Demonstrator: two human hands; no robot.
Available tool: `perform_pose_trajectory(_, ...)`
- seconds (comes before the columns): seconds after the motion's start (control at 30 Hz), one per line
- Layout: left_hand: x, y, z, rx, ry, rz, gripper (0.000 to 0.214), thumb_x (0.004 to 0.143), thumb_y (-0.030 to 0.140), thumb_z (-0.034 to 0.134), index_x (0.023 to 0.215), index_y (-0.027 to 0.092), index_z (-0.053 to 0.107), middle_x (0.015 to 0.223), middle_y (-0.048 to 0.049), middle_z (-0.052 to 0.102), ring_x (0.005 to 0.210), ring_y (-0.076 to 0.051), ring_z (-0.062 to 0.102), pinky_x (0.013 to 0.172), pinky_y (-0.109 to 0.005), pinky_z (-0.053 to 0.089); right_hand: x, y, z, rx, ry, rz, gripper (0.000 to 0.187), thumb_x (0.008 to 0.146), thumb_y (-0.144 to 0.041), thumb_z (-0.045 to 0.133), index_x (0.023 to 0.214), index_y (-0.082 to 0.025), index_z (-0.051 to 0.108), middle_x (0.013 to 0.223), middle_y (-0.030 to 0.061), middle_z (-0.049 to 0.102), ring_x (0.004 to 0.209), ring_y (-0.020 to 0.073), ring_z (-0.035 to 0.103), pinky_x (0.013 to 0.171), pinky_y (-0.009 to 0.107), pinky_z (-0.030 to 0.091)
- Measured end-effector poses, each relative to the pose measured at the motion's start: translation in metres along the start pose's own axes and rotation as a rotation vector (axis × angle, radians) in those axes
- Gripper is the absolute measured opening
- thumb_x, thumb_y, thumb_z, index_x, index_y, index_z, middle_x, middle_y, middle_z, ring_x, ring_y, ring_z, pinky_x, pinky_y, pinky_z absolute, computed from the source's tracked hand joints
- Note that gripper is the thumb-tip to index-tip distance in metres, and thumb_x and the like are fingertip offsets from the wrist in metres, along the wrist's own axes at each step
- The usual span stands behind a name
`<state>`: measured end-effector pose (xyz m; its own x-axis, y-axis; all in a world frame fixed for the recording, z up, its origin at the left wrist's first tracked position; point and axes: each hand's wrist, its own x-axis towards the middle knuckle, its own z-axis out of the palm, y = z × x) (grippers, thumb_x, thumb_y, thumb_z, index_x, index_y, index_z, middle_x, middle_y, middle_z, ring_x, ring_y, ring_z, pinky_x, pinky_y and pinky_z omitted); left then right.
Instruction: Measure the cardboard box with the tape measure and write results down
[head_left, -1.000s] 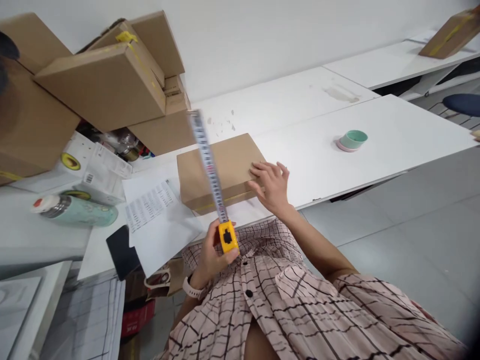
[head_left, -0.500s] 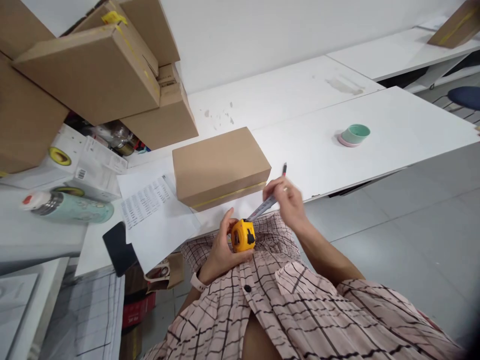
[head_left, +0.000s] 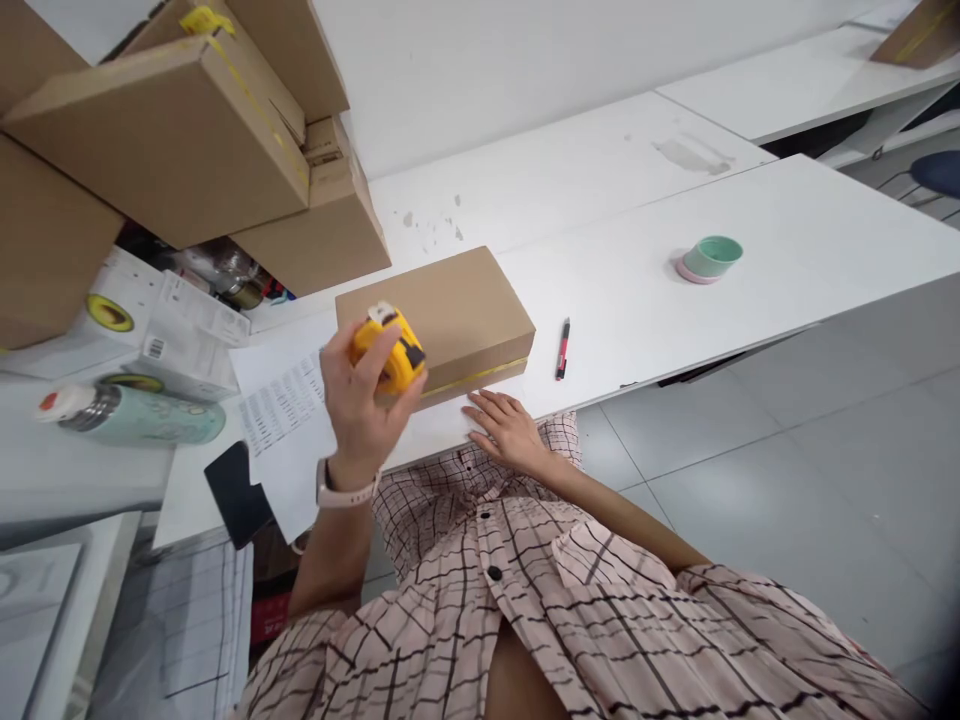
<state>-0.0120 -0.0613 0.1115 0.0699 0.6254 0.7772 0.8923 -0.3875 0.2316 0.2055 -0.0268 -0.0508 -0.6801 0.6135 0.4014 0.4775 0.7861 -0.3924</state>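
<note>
My left hand [head_left: 364, 405] is closed around a yellow tape measure [head_left: 396, 362] with a black side piece, held up over the left part of a closed cardboard box [head_left: 465, 300]. No drawn-out blade shows. The box lies flat near the table's front edge, a yellow strip running along its front side. Just in front of the box, my right hand [head_left: 510, 430] rests palm down at the table edge, fingers stretched out and holding nothing. A red and black pen [head_left: 562, 350] lies on the table right of the box.
Printed sheets [head_left: 281, 410] lie left of the box, with a black flat object [head_left: 236, 495] partly under them. A mint bottle [head_left: 142, 415] lies farther left. Stacked cardboard boxes [head_left: 172, 130] stand at the back left. A green cup [head_left: 712, 258] stands on the white table [head_left: 630, 290].
The tape measure's blade has gone back in. My left hand has raised it from my lap to over the box. My right hand has let go of the blade and moved left and down.
</note>
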Motion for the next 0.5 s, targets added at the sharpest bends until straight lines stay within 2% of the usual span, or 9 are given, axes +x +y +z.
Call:
perform_pose_trajectory(0.1, 0.017, -0.021, 0.016, 0.097, -0.147, -0.051, 0.038, 0.097, 0.038, 0.060, 0.133, 0.029, 0.063, 0.152, -0.0118, 0.045, 0.137, -0.033, 0.046, 0.114, -0.052, 0.038, -0.002, 0.000, 0.012, -0.106, -0.054, 0.013, 0.049, 0.102, -0.042, 0.050, 0.147, -0.022, 0.052, 0.156, 0.0078, 0.049, 0.145, 0.0271, 0.043, 0.117, 0.048, 0.038)
perform_pose_trajectory(0.17, 0.016, -0.027, 0.024, 0.122, -0.259, -0.066, 0.041, 0.099, 0.046, 0.055, 0.134, 0.028, 0.063, 0.158, -0.0119, 0.040, 0.140, -0.034, 0.044, 0.116, -0.054, 0.035, -0.002, 0.000, 0.014, -0.104, -0.041, 0.018, 0.048, 0.102, -0.043, 0.050, 0.146, -0.023, 0.053, 0.156, 0.0070, 0.050, 0.145, 0.0268, 0.044, 0.116, 0.047, 0.039)
perform_pose_trajectory(0.23, 0.011, -0.029, 0.028, 0.145, -0.344, -0.047, 0.054, 0.094, 0.056, 0.059, 0.140, 0.028, 0.059, 0.162, -0.0126, 0.035, 0.144, -0.037, 0.039, 0.117, -0.057, 0.033, -0.002, 0.000, 0.015, -0.079, -0.019, 0.029, 0.047, 0.102, -0.044, 0.050, 0.144, -0.023, 0.056, 0.153, 0.0073, 0.053, 0.143, 0.0271, 0.046, 0.115, 0.048, 0.040)
perform_pose_trajectory(0.33, 0.006, -0.028, 0.029, 0.191, -0.394, -0.014, 0.073, 0.085, 0.062, 0.068, 0.148, 0.029, 0.051, 0.164, -0.0132, 0.032, 0.149, -0.040, 0.031, 0.119, -0.059, 0.030, 0.000, -0.001, 0.015, -0.052, 0.005, 0.052, 0.044, 0.102, -0.042, 0.050, 0.140, -0.023, 0.059, 0.150, 0.0078, 0.057, 0.141, 0.0273, 0.049, 0.113, 0.049, 0.041)
perform_pose_trajectory(0.5, 0.017, -0.039, 0.045, 0.224, -0.388, -0.005, 0.074, 0.082, 0.057, 0.075, 0.146, 0.027, 0.053, 0.164, -0.0148, 0.032, 0.148, -0.040, 0.033, 0.119, -0.060, 0.031, -0.001, -0.002, 0.016, -0.061, 0.026, 0.035, 0.041, 0.103, -0.039, 0.048, 0.139, -0.022, 0.060, 0.150, 0.0075, 0.056, 0.141, 0.0273, 0.049, 0.111, 0.048, 0.040)
